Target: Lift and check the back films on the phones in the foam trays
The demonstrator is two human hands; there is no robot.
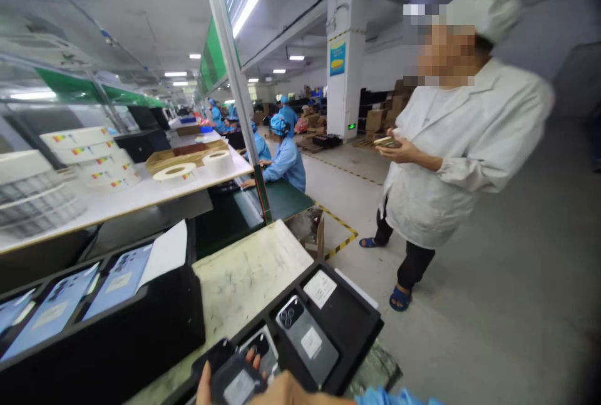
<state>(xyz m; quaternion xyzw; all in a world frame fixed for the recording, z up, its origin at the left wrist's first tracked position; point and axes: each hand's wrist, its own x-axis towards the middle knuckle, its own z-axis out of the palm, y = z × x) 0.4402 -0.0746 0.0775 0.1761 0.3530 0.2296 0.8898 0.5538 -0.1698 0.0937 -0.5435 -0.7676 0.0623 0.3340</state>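
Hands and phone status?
Right hand gripping phone above black tray. Left hand out of view. Co-worker standing beyond tray, not in the way.

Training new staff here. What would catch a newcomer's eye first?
A person in a white coat and cap stands at right, holding a small object. At bottom centre, a right hand grips a phone above a black tray with a grey phone in it. White label rolls sit at left.

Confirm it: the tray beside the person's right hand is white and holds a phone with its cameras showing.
No: the head view shows the tray beside the right hand is black, not white. It holds a phone with its cameras showing.
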